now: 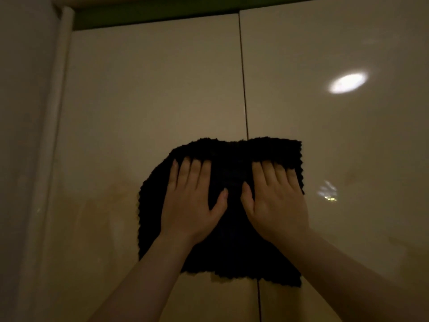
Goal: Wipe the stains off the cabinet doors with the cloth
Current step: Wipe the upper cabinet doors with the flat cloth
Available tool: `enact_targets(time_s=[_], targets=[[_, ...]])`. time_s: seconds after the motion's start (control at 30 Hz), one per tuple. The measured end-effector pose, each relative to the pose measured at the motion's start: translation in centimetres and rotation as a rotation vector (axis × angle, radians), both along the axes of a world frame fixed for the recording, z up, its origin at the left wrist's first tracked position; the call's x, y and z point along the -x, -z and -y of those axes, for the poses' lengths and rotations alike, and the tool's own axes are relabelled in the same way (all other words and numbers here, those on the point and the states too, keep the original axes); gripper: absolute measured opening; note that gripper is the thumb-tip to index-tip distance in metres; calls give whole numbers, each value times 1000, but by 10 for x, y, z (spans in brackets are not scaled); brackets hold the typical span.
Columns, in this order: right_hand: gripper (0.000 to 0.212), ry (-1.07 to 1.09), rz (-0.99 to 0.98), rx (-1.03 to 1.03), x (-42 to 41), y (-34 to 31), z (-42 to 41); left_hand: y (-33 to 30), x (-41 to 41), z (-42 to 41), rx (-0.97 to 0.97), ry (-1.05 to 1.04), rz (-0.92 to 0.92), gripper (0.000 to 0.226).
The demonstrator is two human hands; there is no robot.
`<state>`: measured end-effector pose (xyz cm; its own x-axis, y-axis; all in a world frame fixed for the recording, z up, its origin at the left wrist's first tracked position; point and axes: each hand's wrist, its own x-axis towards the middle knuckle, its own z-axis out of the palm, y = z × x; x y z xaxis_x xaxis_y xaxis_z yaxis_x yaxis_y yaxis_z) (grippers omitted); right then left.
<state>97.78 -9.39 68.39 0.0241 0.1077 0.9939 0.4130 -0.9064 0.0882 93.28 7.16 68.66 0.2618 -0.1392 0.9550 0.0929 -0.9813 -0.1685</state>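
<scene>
Overhead, two glossy cream cabinet doors fill nearly the whole view: the left door (151, 94) and the right door (336, 147), meeting at a thin dark vertical seam (243, 89) that runs down the middle. A pale rounded post (55, 112) stands along the left door's outer edge, and a narrow green strip (151, 17) shows above the door tops. The right door carries a bright oval reflection (348, 83) of a lamp high up and a smaller glint (327, 191) lower down. Faint brownish smears (111, 194) cloud the lower part of the left door, just beside the cloth.

A dark, nubbly cloth (232, 252) lies spread flat against the doors, straddling the seam so that part covers each door. Its top edge sits above the fingertips and its lower edge hangs below the wrists, so both hands lie within its upper half.

The left hand (190, 201) presses flat on the cloth's left portion, fingers straight and close together, pointing up, thumb angled inward. The right hand (276, 201) mirrors it on the right portion, palm down, fingers extended and nearly touching one another, thumb pointing toward the other thumb. Neither hand curls around the fabric; both simply press it against the surface. The two thumbs are near each other but apart, with bare cloth between them.
</scene>
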Motion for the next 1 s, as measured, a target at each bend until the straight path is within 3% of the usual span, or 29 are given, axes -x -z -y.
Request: enact_targets(time_s=[0.27,0.57,0.7,1.0], targets=[[51,-14,-40,76,13,13,-31,20,14,-35,-20,14,-73,65],[57,-1,-21,38,16,-80,-77,-68,13,-82,4,-37,53,76],[57,-5,-7,-24,15,-93,-103,-85,14,-103,-2,-36,72,74],[51,-69,-12,51,32,-7,-150,7,35,-154,84,-24,-21,69]])
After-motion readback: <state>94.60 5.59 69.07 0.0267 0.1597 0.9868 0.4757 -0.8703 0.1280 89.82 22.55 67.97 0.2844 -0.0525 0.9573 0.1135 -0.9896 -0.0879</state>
